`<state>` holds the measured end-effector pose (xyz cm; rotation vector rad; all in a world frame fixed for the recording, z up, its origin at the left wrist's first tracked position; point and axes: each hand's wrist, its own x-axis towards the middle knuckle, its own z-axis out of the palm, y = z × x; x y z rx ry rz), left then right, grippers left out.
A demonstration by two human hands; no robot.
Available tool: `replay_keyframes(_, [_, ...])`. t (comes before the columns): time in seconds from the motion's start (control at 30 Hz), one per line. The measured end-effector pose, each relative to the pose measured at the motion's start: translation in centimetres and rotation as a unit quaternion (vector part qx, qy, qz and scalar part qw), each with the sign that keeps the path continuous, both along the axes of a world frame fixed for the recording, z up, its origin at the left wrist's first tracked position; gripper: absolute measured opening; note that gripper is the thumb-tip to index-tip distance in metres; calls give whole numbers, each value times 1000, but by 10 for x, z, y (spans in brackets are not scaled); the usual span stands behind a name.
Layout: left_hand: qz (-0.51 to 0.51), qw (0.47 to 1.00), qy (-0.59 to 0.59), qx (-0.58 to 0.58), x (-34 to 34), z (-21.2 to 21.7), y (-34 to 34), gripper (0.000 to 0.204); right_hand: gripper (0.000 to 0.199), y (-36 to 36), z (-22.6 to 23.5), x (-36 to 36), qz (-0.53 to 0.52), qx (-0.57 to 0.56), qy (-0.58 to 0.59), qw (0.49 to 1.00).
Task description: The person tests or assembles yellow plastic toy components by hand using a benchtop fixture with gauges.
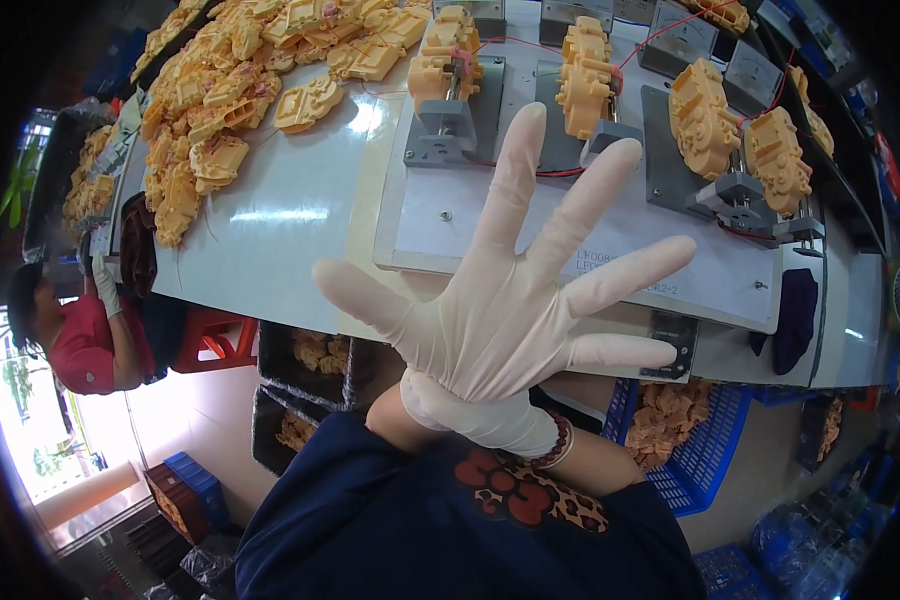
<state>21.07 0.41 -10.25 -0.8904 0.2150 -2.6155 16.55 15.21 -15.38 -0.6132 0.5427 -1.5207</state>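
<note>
My right hand (500,310), in a white glove, is raised above the near edge of the workbench (290,240). Its fingers are spread wide and it holds nothing. A beaded bracelet (555,440) circles that wrist. My left hand (420,400) crosses at the right wrist, and only a bit of its white glove shows. Its fingers are hidden behind the right hand. Just beyond the fingertips stands a white test board (420,220) carrying grey fixtures, which hold yellow plastic gear housings (585,75) (703,118) wired with red leads.
A heap of yellow housings (210,100) covers the back left of the bench. Analog meters (680,35) stand behind the fixtures, and a dark cloth (796,310) hangs at the right. Below is a blue basket (705,470) of yellow parts. Another person (90,335) sits at left.
</note>
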Motion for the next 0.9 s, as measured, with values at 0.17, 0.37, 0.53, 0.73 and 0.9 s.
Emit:
replay_keyframes(0.17, [15, 999, -9, -50, 4, -14, -3, 64, 51, -19, -1, 8, 43, -4, -40, 998])
replay_keyframes(0.37, [-8, 1000, 11, -6, -9, -16, -5, 51, 44, -40, 19, 8, 64, -2, -46, 997])
replay_keyframes(0.53, [-23, 997, -63, 30, 4, -15, -5, 52, 40, -62, 22, 17, 104, -16, -78, 991])
replay_keyframes(0.73, [43, 974, -220, 47, 15, 5, 13, 50, 34, -61, 24, 20, 52, -8, 36, 998])
replay_keyframes(0.9, [26, 992, -121, -30, 14, -3, 3, 49, 31, -66, 14, 30, -6, -9, 132, 991])
